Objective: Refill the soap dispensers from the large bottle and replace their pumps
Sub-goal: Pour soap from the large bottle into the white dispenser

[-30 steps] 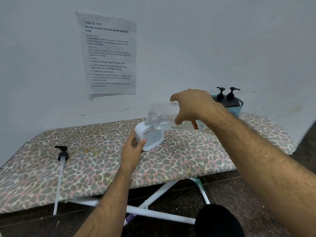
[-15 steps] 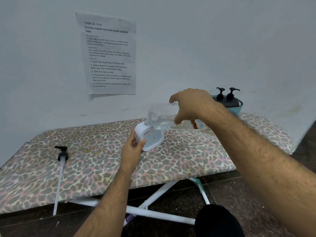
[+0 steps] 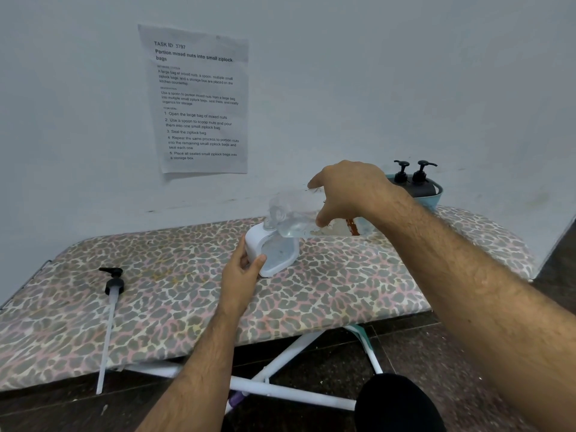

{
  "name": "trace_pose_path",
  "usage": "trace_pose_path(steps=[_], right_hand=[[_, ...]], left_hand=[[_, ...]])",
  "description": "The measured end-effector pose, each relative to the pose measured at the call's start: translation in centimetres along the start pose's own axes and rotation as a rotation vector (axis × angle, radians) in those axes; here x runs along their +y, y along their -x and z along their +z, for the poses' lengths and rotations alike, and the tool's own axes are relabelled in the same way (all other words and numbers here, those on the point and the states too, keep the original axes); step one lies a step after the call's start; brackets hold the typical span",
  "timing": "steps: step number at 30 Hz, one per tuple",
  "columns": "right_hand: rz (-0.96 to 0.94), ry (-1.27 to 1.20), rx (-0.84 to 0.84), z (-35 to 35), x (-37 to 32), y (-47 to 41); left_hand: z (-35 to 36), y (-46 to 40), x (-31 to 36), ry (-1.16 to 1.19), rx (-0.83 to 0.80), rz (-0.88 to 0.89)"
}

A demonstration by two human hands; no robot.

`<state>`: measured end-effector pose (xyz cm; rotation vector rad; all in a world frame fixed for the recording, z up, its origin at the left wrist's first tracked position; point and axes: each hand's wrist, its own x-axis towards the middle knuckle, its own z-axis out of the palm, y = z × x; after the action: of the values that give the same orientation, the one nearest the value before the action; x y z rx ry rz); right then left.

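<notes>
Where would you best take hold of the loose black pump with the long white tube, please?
Grip the black pump at its collar, from above. It lies flat on the leopard-print ironing board, head toward the wall, and its thin tube overhanging the near edge would likely flex.

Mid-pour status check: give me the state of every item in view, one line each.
large clear bottle: tipped on its side, mouth at the dispenser opening
white dispenser: upright on the board, pump off
right hand: grips the bottle
left hand: holds the dispenser
loose pump: lying on the board, tube over the edge
two black-pump dispensers: upright in the blue tub, pumps on
</notes>
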<state>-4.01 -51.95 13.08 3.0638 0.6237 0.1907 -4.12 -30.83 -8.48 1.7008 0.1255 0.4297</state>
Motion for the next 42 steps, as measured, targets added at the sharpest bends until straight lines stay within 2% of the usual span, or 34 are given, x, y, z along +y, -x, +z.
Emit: trace_pose_path(steps=[42], right_hand=[[-0.035,0.063,0.039,0.1,-0.3,-1.0]], left_hand=[[0.1,-0.8,-1.3,0.016,0.052,-0.058]])
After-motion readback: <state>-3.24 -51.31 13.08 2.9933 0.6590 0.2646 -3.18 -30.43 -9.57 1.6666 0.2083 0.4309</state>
